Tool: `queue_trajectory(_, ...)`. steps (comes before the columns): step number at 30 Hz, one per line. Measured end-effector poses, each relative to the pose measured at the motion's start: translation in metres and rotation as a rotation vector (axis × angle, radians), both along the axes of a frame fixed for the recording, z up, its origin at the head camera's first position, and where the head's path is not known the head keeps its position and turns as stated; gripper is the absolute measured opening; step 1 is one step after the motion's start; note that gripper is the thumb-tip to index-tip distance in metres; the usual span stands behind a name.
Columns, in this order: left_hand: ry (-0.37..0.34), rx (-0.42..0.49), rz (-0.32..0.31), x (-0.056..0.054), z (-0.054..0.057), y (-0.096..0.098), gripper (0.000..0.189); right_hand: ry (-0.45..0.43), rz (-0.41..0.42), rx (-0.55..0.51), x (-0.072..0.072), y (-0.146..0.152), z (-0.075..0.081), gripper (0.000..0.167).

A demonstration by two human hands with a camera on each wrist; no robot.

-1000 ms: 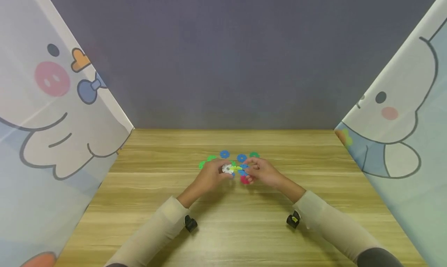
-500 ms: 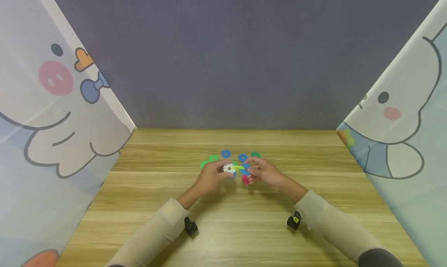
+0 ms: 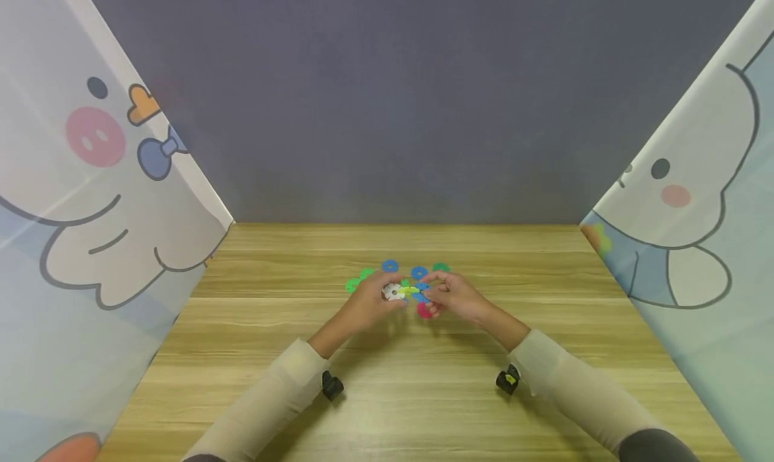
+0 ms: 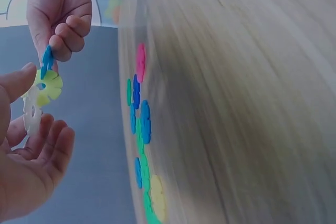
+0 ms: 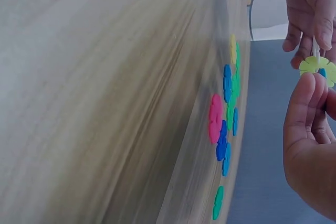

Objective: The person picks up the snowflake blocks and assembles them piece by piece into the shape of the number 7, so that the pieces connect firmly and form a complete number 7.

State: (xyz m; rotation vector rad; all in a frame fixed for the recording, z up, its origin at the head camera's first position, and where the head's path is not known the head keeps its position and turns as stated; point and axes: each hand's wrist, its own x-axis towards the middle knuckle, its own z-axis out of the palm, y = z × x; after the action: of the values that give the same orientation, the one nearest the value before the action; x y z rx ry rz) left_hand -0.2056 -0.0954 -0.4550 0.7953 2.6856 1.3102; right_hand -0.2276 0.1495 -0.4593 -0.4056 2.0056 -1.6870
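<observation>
My left hand (image 3: pixel 367 302) pinches a white slotted plastic snowflake disc (image 4: pixel 32 111) between thumb and fingers. The right hand (image 3: pixel 457 297) pinches a blue snowflake disc (image 4: pixel 46 62) at its edge. Between them is a yellow-green snowflake disc (image 4: pixel 51 86), which meets the white and the blue discs edgewise. How deep the slots are engaged is too small to tell. Both hands hold these pieces above the tabletop, as the wrist views show. Fingers cover part of the white disc and part of the blue one.
Loose discs lie flat on the wooden table (image 3: pixel 387 395) beneath and beyond the hands: a pink disc (image 5: pixel 215 119), a yellow disc (image 4: pixel 158 198), several blue and several green, such as a dark green disc (image 3: pixel 441 267). A grey panel (image 3: pixel 387 113) stands behind; printed panels flank the table.
</observation>
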Motion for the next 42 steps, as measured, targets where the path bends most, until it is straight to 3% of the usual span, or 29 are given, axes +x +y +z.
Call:
queue_trajectory(9,0.101,-0.172,-0.012,-0.002,-0.001,0.014,0.056,0.020,0.033,0.006,0.000,-0.001,-0.001,0.042)
queue_trajectory(20,0.251,-0.276,0.018,-0.002,0.000,0.021,0.053,0.027,0.058,0.003,0.001,-0.008,-0.003,0.037)
queue_trajectory(27,0.223,-0.294,0.036,-0.003,0.000,0.022,0.050,0.012,0.062,0.009,0.000,-0.008,-0.004,0.042)
queue_trajectory(36,0.201,-0.280,0.057,-0.002,0.005,0.017,0.049,0.065,0.016,0.062,-0.008,-0.003,-0.005,0.032)
queue_trajectory(42,0.194,-0.260,0.053,-0.002,0.004,0.010,0.049,0.220,-0.039,0.203,-0.016,0.006,-0.003,0.024)
